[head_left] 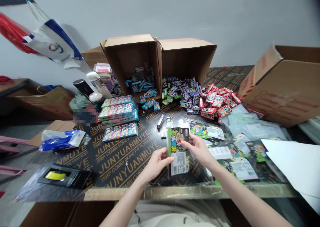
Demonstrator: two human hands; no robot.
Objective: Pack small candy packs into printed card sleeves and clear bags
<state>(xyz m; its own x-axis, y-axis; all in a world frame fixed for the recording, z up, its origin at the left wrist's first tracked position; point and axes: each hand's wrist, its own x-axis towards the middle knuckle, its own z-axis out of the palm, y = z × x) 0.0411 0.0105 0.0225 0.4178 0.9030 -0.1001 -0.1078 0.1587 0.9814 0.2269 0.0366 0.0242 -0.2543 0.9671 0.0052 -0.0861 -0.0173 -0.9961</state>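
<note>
Upright over the table's front part is a black and green printed plastic bag with a white text panel. My left hand pinches its left edge, thumb on the front. On the other side my right hand grips the upper right edge, its thumb across the print. Just beyond the bag lie a few small boxes, among them a dark purple box and a light patterned box. More printed bags lie overlapping on the table to the right of my right hand.
Two cartons on their sides stand at the back with blue and purple boxes spilling out. Red boxes are heaped beside them. Wrapped packs are stacked left. A tape dispenser lies front left; another carton stands right.
</note>
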